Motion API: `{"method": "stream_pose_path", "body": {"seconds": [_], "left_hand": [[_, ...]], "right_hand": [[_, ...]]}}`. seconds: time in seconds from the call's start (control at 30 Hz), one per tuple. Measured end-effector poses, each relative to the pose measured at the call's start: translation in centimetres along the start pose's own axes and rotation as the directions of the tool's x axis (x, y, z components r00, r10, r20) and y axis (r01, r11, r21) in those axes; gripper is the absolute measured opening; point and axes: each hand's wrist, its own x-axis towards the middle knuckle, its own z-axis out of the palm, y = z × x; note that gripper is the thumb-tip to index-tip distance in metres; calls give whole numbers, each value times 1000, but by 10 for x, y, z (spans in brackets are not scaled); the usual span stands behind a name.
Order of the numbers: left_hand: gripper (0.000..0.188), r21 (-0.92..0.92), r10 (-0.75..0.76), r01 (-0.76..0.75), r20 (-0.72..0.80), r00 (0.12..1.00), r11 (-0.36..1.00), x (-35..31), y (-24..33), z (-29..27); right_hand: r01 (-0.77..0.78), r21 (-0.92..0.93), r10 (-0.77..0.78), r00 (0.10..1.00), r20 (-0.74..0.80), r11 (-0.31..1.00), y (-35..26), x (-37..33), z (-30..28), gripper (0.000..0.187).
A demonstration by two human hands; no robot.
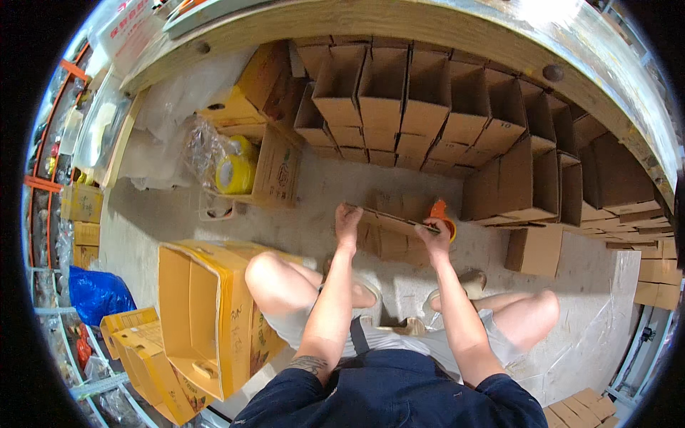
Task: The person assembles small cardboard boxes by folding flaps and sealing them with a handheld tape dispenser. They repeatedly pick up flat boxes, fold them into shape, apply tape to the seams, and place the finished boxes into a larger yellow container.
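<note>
The left hand (pixel 347 227) and right hand (pixel 436 241) pinch opposite ends of the cardboard piece (pixel 392 234) above the floor (pixel 321 178), fingers nearly closed, probably to keep it steady; the orange dispenser (pixel 439 210) is beside the right.

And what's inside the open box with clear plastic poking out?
Yellow rolls sit in the box, partly covered by clear plastic. They hide the bottom, so I can't tell whether anything lies underneath.

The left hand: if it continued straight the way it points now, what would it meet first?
Beyond the cardboard it holds, the left hand would probably meet the row of open brown cartons; its height above the floor is unclear.
</note>
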Motion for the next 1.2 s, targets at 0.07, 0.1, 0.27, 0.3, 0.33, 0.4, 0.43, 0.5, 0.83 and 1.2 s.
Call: {"method": "stream_pose_path", "body": {"seconds": [0.07, 0.1, 0.27, 0.3, 0.33, 0.4, 0.43, 0.5, 0.83, 1.2], "left_hand": [[66, 179, 114, -101, -66, 991, 979, -22, -6, 0], [66, 256, 172, -136, -124, 977, 957, -32, -11, -1], [62, 401, 209, -88, -271, 939, 912, -58, -24, -15], [59, 356, 208, -97, -287, 935, 929, -61, -22, -17], [57, 312, 195, -99, -297, 935, 945, -63, -19, -18], [54, 284, 211, -126, -292, 933, 950, -67, -13, -15], [52, 304, 238, -150, -279, 931, 941, -69, -11, -12], [51, 263, 181, -135, -158, 971, 955, -73, -10, -5], [76, 21, -66, 63, 236, 970, 998, -35, -35, 7], [101, 258, -341, 254, 395, 853, 932, 43, -27, -9]], "right_hand": [[42, 80, -35, 995, -94, 996, 4, -9, 1, 27], [129, 60, -125, 990, -67, 990, 6, -16, 1, 28], [169, -244, -168, 985, 28, 955, 0, -51, 4, 31], [160, -272, -147, 987, 68, 949, -3, -56, 8, 33], [148, -301, -126, 988, 91, 942, -6, -60, 12, 35], [391, -315, -364, 920, 144, 865, -10, -59, 23, 44], [435, -343, -417, 900, 131, 832, -12, -54, 26, 45], [429, -327, -436, 898, 57, 842, -13, -34, 32, 49], [553, -726, -374, 827, 419, 409, -19, -2, 28, 48], [280, -786, 172, 883, 436, 551, -30, -9, 33, 47]]}}
